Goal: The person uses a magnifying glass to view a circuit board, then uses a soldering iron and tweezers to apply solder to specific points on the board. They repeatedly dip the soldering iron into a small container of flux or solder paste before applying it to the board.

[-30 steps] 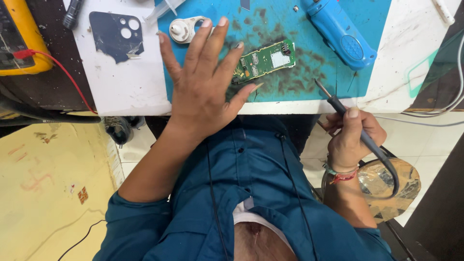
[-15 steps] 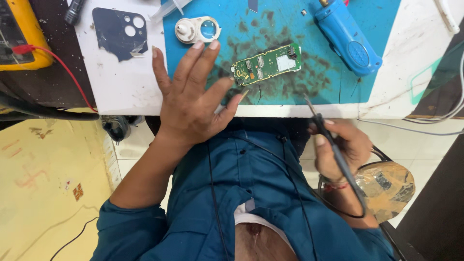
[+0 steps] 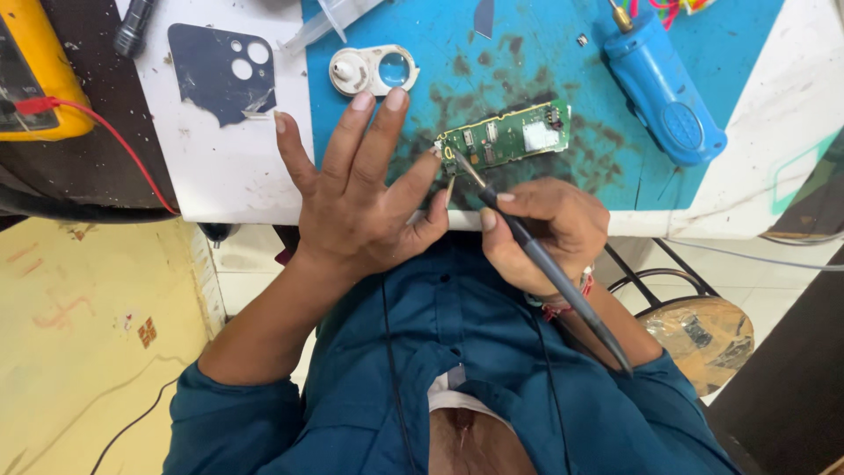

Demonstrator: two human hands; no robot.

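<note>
While the left hand (image 3: 356,198) lies flat with fingers spread, a fingertip just touching the left end of the green circuit board (image 3: 505,141), the right hand (image 3: 545,230), below the board and clamped on a soldering iron (image 3: 536,255), sets its tip there; a slip could nudge the barely pinned board or burn that fingertip. Small, oblong and studded with components, the board lies on a stained blue mat (image 3: 545,62).
</note>
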